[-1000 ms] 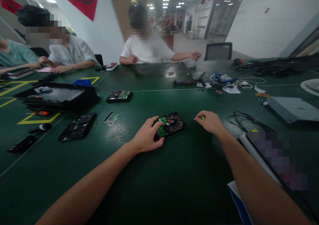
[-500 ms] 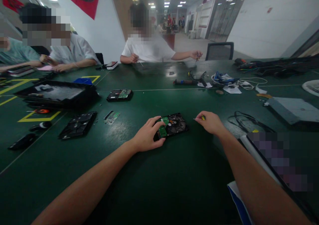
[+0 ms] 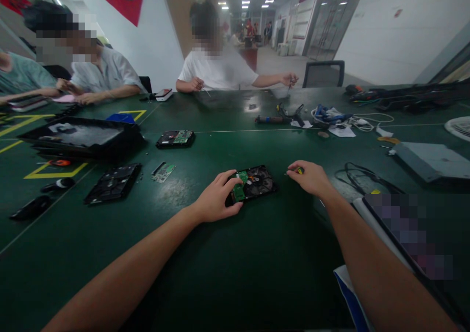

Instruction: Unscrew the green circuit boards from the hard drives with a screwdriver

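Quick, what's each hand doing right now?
Left hand: holding one end of the hard drive.
Right hand: closed around a mostly hidden, yellow-marked tool.

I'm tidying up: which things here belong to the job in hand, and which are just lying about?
Apparently in the job:
hard drive held by the left hand
yellow-marked tool in the right hand

Seemingly lying about:
grey metal box
white paper

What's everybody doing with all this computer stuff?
The left hand grips one end of a hard drive on the green table. Beside it, apart from the drive, the right hand holds a tool, mostly hidden. A loose board lies further left. Across the table, a person in white is sitting.
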Demonstrator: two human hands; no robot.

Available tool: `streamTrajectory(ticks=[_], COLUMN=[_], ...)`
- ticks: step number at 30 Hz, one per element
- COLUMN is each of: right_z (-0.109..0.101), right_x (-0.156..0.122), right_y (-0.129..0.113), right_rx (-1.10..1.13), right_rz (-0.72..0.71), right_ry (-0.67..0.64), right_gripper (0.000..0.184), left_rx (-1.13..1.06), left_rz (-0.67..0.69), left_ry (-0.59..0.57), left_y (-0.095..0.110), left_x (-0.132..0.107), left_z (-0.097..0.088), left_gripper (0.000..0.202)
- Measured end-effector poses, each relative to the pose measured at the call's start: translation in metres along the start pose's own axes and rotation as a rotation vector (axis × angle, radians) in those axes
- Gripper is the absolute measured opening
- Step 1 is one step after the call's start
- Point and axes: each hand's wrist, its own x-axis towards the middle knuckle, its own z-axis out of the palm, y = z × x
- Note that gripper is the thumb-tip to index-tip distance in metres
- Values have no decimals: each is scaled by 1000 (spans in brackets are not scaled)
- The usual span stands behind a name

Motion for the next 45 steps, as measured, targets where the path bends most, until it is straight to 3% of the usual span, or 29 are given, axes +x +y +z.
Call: streamTrajectory(ticks=[3,10,16,20,23,39,42,45], right_z=[1,16,18,7,-1,-9,-17,-23], right_x=[1,-1,1,3,3,2,2,0], right_y=[0,-10,-10,-4,0,6,11,19], right_rx=[-48,-163,-132,-51,-90,-64,-87,-68], right_rz=[12,-114,-133,24,120,69,119,162], right_ry=[26,22,36,134,104,19,33,-55], right_gripper=[18,18,15,16,14,13,14,16], left_rx=[10,16,15,8,13,-18,-16,-11], left_rz=[-4,-13,-12,-11,-10,-23,-22,-8], left_ry=[-9,-20,-14,-9,-18,-24,-22,-14], left_y=[1,2,0,2,2,0,0,-1], left_x=[0,0,0,0,0,-1,0,0], left_z=[-1,-2,0,-1,-2,-1,-1,-1], left_gripper=[63,64,64,63,64,64,64,64])
